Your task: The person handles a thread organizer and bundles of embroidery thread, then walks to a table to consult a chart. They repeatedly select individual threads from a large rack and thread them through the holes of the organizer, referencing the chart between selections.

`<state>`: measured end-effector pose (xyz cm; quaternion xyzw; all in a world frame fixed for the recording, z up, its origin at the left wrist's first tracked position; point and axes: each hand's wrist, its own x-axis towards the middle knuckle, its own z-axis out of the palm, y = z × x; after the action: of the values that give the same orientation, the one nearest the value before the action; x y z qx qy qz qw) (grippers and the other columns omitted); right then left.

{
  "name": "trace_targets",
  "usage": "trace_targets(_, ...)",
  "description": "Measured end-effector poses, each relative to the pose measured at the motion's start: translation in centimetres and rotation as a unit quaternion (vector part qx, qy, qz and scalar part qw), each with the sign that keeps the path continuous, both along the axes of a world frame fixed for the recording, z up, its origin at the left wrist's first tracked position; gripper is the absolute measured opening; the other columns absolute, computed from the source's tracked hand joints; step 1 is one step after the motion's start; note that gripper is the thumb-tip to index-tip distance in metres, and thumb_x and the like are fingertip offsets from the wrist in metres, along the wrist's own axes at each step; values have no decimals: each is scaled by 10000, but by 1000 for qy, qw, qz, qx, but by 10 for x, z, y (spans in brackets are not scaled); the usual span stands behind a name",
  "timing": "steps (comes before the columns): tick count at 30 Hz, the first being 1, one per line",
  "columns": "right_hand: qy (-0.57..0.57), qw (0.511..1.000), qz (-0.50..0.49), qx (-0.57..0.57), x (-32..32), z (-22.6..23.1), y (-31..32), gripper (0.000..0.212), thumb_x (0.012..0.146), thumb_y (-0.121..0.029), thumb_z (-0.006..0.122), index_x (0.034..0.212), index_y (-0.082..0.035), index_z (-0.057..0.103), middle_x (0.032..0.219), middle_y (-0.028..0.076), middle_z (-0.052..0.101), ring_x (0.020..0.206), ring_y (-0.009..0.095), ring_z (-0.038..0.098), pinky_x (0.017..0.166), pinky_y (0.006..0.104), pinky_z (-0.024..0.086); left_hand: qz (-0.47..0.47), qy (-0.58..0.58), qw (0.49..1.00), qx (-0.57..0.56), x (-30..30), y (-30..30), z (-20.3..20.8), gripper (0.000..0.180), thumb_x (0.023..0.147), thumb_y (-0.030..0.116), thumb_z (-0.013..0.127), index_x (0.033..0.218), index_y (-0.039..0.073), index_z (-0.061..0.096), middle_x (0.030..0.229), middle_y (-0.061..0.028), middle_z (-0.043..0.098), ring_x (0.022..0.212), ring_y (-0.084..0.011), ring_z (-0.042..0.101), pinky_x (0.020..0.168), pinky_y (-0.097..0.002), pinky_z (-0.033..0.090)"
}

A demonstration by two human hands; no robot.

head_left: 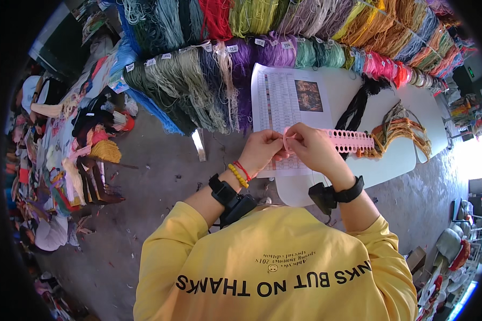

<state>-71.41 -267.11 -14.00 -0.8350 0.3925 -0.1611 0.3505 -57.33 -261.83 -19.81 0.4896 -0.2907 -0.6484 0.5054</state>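
Observation:
Both my hands meet over the lower part of a printed sheet (273, 101), which has a colour chart and a small dark picture. My left hand (262, 151) is closed, thumb and fingertips pinching a loop of pink thread (287, 140). Close beside it, my right hand (317, 148) is pinched on the same thread at the left end of a pink thread card (353, 140) with rows of round holes. Orange and brown threads (409, 134) hang from the card's right end. My right hand hides the card's left part.
A white table (407, 107) carries the sheet and a black thread bundle (361, 101). Skeins of many colours hang from racks beyond it, among them purple (243, 80) and grey-green (182, 80). Heaps of yarn (99, 139) lie at the left above the grey floor (144, 176).

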Motion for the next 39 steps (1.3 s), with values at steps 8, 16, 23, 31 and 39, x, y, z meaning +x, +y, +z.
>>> trace_targets(8, 37, 998, 16, -46, -21, -20, -7, 125, 729, -82, 528, 815, 5, 553, 761, 158, 575, 697, 295, 565, 620, 338, 436, -49, -89, 995, 20, 29, 11, 17, 100, 773, 87, 511, 830, 8, 534, 748, -50, 586, 581, -85, 539, 506, -200, 424)
trace_targets(16, 68, 992, 31, -105, -26, -25, -5, 116, 757, -110, 483, 792, -22, 550, 761, 133, 555, 727, 305, 543, 640, 378, 431, -28, -176, 984, 0, 26, 26, 10, 141, 770, 115, 550, 855, 3, 541, 729, -33, 556, 586, -97, 514, 531, -203, 415)
trace_targets(23, 59, 993, 30, -97, -32, -31, -5, 111, 743, -120, 512, 792, -33, 557, 748, 121, 552, 719, 298, 535, 626, 370, 418, -49, -558, 819, -126, -8, 22, 12, 265, 703, 226, 620, 851, 17, 553, 679, -107, 552, 586, -248, 552, 546, -320, 446)
trace_targets(31, 54, 995, 47, -76, -35, -31, -8, 110, 732, -113, 508, 774, -28, 563, 738, 124, 578, 694, 294, 551, 611, 361, 429, 16, -457, 880, -129, -3, 23, -4, 134, 776, 153, 560, 802, 22, 547, 662, -33, 532, 564, -118, 512, 510, -250, 413)
trace_targets(39, 64, 994, 49, -78, -39, -35, -14, 108, 722, -93, 505, 762, -13, 567, 741, 129, 584, 689, 297, 556, 612, 355, 431, 81, 87, 993, -2, 9, 26, 29, 67, 798, 110, 514, 818, 49, 532, 706, 19, 506, 579, -66, 459, 547, -197, 363)
